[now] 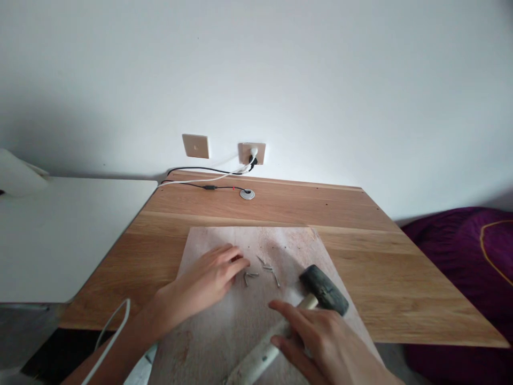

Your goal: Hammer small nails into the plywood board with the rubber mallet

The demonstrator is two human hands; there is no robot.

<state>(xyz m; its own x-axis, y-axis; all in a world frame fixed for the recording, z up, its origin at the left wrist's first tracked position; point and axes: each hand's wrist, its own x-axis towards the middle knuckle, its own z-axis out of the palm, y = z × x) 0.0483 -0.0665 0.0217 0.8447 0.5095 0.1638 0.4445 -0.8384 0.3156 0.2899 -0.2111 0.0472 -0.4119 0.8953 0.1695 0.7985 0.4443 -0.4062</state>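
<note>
My left hand [218,272] rests low over the left part of a worn, pale wooden board [208,331]. Its fingers are curled together near the board's surface; what lies between the tips is hidden. Just right of it, several loose nails [266,268] are scattered. A mallet [325,291] with a black head lies on the board's right side, its pale handle slanting toward me. Above that handle is my right hand [320,342], with index finger and thumb spread apart and not closed round it. A row of small dark dots runs across the board's far part.
The board lies on a wooden table [401,289] against a white wall. A white table [80,235] adjoins on the left. Cables run from a wall socket [252,153] past a cable grommet [247,194]. A white cord [110,342] crosses near my left forearm. Purple fabric [452,246] is at right.
</note>
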